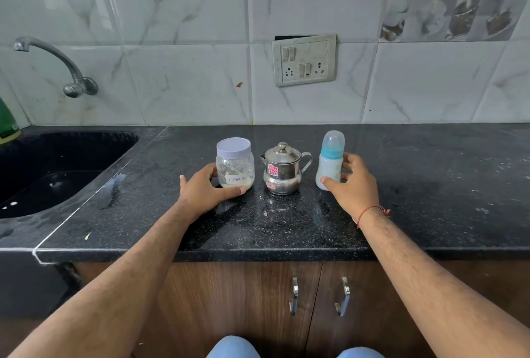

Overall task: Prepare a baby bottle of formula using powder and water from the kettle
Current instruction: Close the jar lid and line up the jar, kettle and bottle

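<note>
A clear formula jar point(235, 167) with a pale lid and a little powder inside stands on the black counter point(430, 185). My left hand point(205, 190) wraps around its left and front side. To its right stands a small lidded steel kettle point(282, 170). Right of that is a white baby bottle point(330, 160) with a teal collar and a clear cap on. My right hand point(354, 183) grips the bottle's lower body from the right.
A dark sink point(57, 168) with a wall tap point(51, 62) lies at the left, with a green bottle point(7, 122) beside it. A switch panel point(304, 60) sits on the tiled wall. Wooden cabinet doors with handles point(318, 296) are below the counter edge.
</note>
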`<state>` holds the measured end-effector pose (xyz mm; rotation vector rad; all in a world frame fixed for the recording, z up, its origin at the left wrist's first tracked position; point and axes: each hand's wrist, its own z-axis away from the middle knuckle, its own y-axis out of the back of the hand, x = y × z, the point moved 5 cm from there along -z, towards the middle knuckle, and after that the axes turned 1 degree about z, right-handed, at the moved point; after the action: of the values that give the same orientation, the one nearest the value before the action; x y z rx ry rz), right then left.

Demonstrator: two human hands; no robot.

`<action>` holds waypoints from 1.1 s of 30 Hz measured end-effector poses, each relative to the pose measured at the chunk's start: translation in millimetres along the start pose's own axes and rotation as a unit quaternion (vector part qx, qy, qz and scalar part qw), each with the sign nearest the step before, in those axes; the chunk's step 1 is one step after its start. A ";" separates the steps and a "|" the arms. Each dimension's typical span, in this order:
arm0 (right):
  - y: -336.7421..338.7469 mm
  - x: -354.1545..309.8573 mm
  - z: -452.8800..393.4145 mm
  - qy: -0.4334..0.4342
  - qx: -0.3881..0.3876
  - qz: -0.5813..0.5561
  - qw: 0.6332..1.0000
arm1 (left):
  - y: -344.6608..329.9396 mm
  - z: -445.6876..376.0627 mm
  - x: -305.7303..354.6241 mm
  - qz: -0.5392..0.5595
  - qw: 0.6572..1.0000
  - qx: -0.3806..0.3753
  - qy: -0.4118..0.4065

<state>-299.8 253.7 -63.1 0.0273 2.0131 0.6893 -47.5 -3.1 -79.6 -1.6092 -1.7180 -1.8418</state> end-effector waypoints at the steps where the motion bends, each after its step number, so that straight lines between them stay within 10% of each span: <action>1: 0.0 -0.2 0.2 0.000 0.000 0.000 1.000 | -0.1 -0.2 -0.2 0.000 1.000 -0.001 0.000; 33: 4.3 -9.6 4.2 0.060 0.053 0.041 0.996 | 5.0 14.0 16.4 -0.096 0.991 0.061 -0.075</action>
<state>-292.5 256.3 -54.9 0.1340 2.1725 0.6489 -42.7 14.7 -67.5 -1.6211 -2.0717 -1.6922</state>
